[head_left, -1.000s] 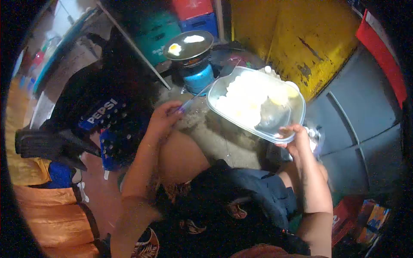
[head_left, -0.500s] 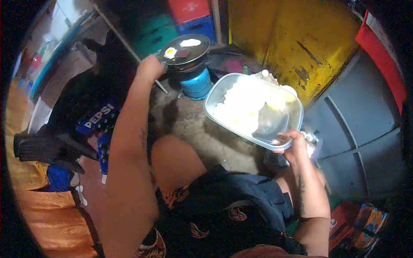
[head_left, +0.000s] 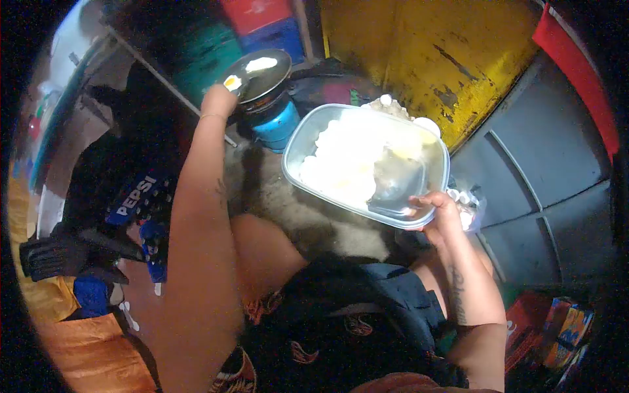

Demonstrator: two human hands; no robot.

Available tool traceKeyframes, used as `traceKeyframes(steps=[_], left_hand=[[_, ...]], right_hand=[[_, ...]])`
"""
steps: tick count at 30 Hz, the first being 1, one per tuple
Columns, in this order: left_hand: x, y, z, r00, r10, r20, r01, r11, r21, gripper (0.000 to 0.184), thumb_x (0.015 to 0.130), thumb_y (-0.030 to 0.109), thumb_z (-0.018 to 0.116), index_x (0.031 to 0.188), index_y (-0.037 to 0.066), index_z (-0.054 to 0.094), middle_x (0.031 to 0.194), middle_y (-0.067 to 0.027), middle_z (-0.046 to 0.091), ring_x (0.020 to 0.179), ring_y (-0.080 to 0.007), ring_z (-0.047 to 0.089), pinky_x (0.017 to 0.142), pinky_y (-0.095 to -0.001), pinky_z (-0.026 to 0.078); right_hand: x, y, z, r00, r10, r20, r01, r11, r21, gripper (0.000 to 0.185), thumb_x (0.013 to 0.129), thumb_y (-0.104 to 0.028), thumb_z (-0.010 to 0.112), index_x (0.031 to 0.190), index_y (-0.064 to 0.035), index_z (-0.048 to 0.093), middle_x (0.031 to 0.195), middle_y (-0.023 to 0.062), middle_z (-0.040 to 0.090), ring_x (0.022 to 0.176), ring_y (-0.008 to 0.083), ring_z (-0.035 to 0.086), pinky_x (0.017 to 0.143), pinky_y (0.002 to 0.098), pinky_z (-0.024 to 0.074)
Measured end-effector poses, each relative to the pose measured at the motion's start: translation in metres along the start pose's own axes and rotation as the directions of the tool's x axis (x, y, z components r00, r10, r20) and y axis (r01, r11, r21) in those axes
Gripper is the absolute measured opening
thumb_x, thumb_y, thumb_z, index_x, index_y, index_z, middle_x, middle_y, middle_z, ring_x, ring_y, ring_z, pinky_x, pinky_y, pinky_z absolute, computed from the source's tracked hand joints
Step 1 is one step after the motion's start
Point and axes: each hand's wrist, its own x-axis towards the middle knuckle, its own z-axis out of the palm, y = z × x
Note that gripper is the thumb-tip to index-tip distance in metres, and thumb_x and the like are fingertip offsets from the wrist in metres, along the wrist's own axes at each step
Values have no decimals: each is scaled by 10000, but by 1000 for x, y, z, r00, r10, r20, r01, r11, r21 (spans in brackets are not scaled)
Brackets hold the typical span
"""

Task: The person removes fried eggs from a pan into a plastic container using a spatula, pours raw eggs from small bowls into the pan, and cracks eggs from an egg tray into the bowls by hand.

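My right hand (head_left: 438,211) grips the near right corner of a clear plastic container (head_left: 403,190), its thumb over the rim. Inside lies a heap of overexposed white food (head_left: 347,160) with yellowish patches, apparently fried eggs. My left hand (head_left: 219,102) is closed at the left edge of a dark frying pan (head_left: 265,80); what its fingers hold is hidden. Just beyond those fingers shows a fried egg (head_left: 232,82) with an orange-yellow yolk. Another white piece of egg (head_left: 261,64) lies farther back in the pan. Under the pan stands a blue stove or canister (head_left: 276,124).
Behind the container, an egg tray (head_left: 383,107) holds pale eggs. A yellow panel (head_left: 452,59) and grey panel (head_left: 524,177) border the right. A thin pole (head_left: 170,72) slants beside my left hand. Dark chair-like plastic (head_left: 59,252) and a Pepsi-printed item (head_left: 134,196) lie left.
The view has shifted, moving the pan and container left in frame. The yolked egg is nearer my left hand and the pan's edge. A dark reddish patch beside it no longer shows.
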Motion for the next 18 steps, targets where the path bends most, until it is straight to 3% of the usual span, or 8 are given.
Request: traceKeyframes(steps=[10, 18], left_hand=[[-14, 15, 22, 996, 25, -88, -28, 999, -33, 303, 810, 233, 600, 957, -11, 704, 1023, -259, 665, 983, -408, 642, 865, -456, 504], [-36, 17, 27, 994, 14, -112, -19, 999, -46, 274, 851, 245, 616, 993, 23, 690, 1004, -242, 673, 964, -405, 644, 851, -472, 503]], right_hand=[[-12, -11, 16, 1000, -10, -25, 10, 1000, -3, 389, 710, -140, 592, 1007, 106, 544, 883, 187, 621, 640, 301, 649, 468, 351, 569], [-17, -13, 23, 998, -22, -61, 28, 996, 85, 360, 711, -92, 577, 1021, 87, 542, 831, 158, 612, 629, 280, 651, 496, 390, 588]])
